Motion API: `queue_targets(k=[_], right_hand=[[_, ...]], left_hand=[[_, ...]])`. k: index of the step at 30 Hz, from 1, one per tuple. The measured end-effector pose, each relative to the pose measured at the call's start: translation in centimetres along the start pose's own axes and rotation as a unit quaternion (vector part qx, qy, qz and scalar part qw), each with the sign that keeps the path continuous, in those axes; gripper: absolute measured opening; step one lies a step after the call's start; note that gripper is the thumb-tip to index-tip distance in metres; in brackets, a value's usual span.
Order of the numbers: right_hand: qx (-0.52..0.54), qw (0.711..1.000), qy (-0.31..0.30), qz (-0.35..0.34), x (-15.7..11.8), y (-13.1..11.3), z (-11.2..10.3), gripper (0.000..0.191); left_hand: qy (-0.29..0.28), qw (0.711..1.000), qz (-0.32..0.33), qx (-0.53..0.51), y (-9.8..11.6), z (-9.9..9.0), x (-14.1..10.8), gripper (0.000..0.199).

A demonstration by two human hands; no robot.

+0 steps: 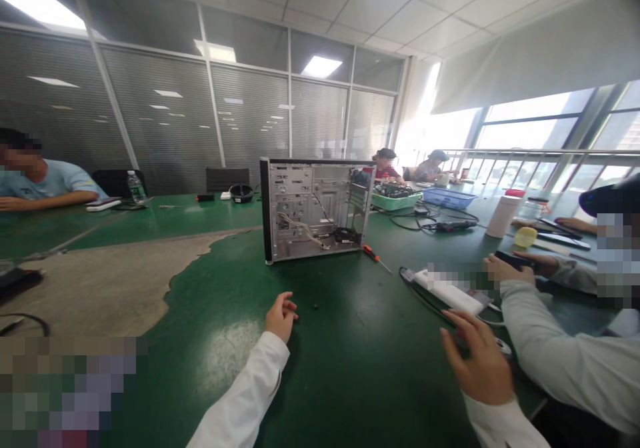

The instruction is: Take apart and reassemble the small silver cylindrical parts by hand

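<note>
A computer case (320,211) with its side panel off stands upright on the green table (350,315), loose wires and a small dark part inside it. My left hand (281,318) is in front of it, low over the table, fingers loosely bent and nothing visible in them. A tiny dark piece (315,306) lies just right of that hand. My right hand (480,361) is open with fingers spread, beside a white power strip (450,291) and its black cable. An orange-handled screwdriver (371,254) lies at the case's lower right corner.
At my right, a co-worker holds a dark phone-like object (514,261). Behind the case are a green basket (397,201) of parts, a blue basket (445,198) and a corded tool (453,226). A white cup (503,217) stands right; a bottle (135,187) stands far left.
</note>
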State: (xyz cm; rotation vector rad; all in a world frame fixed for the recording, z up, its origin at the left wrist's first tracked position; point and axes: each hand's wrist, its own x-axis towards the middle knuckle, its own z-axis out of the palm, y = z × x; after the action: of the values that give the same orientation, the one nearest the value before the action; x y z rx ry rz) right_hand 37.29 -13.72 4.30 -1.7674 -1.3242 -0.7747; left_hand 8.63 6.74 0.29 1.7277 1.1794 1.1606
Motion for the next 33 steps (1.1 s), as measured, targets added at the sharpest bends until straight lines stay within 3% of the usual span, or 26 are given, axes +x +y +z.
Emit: queue_targets(k=[2, 4, 6, 9, 11, 15, 18, 22, 25, 28, 33], right_hand=[[0.102, 0.984, -0.116, -0.089, 1.1, -3.4, 1.7, 0.027], [0.16, 0.941, -0.23, -0.189, 1.8, -6.8, 4.0, 0.032], [0.175, 0.902, -0.304, -0.25, 1.9, -9.9, 6.8, 0.04], [0.132, 0.899, -0.33, -0.256, 1.4, -13.2, 10.9, 0.049], [0.111, 0.899, -0.329, -0.266, 1.1, -14.3, 13.3, 0.041], [0.142, 0.895, -0.301, -0.298, 0.8, -14.5, 15.3, 0.026], [0.164, 0.888, -0.289, -0.318, 0.5, -13.1, 14.2, 0.026], [0.15, 0.891, -0.306, -0.3, -0.1, -9.2, 10.1, 0.026], [0.112, 0.917, -0.299, -0.241, -0.3, -4.3, 6.4, 0.025], [0.051, 0.959, -0.23, -0.156, 0.3, 1.9, 3.2, 0.02], [-0.049, 0.979, -0.196, -0.03, 1.5, 10.7, -0.5, 0.022]], left_hand=[[0.0, 1.0, 0.001, 0.003, -0.1, 0.0, 0.0, 0.041], [-0.002, 1.0, 0.002, 0.005, -0.1, 0.0, 0.0, 0.041], [-0.002, 1.0, 0.002, 0.001, -0.2, -0.1, 0.0, 0.041], [0.0, 1.0, -0.002, -0.008, -0.2, -0.1, 0.0, 0.042], [0.002, 1.0, -0.005, -0.011, -0.3, -0.2, 0.0, 0.042], [0.005, 1.0, -0.002, -0.005, -0.2, -0.3, 0.0, 0.042], [0.003, 1.0, -0.003, -0.002, -0.2, -0.3, 0.0, 0.042], [-0.001, 1.0, -0.009, -0.005, -0.4, -0.2, 0.1, 0.042], [-0.005, 1.0, -0.004, -0.002, -0.6, -0.2, 0.2, 0.042], [-0.016, 1.0, 0.001, -0.003, -0.6, -0.2, 0.2, 0.042], [-0.02, 1.0, -0.005, 0.001, -0.4, -0.2, 0.2, 0.042]])
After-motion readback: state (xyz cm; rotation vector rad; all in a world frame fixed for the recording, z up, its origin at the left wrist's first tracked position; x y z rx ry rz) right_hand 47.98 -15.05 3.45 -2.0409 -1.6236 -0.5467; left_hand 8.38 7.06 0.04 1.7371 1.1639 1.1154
